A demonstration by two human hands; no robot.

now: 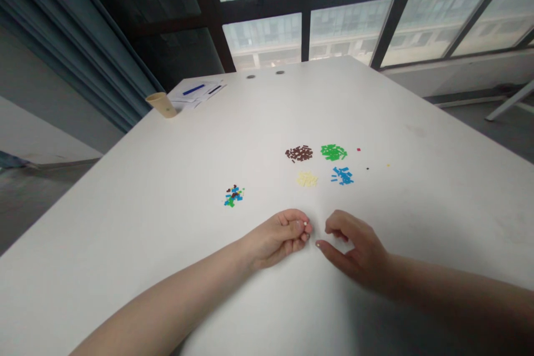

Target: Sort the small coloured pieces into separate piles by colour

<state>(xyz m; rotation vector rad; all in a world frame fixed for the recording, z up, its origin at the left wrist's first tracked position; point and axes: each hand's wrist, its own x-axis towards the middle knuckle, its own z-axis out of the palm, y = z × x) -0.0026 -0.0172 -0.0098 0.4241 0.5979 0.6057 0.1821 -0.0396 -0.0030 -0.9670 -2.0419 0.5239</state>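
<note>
Thumb and forefinger of my left hand (287, 232) pinch a tiny pale piece (306, 223) above the white table. My right hand (354, 245) is close by on the right, thumb and fingers apart, with nothing visible between them. Just beyond the hands lie sorted piles of small pieces: brown pieces (299, 153), green pieces (333, 152), pale yellow pieces (307, 179) and blue pieces (342, 176). A mixed pile (234, 196) of blue, green, brown and yellow pieces sits farther left, near my left hand.
Single red (359, 149), black (367, 168) and yellow (388, 165) pieces lie right of the piles on the white table (167, 178). A paper cup (162, 105) stands at the left edge, beside papers (196, 97) with a blue pen (194, 89). Windows line the far side.
</note>
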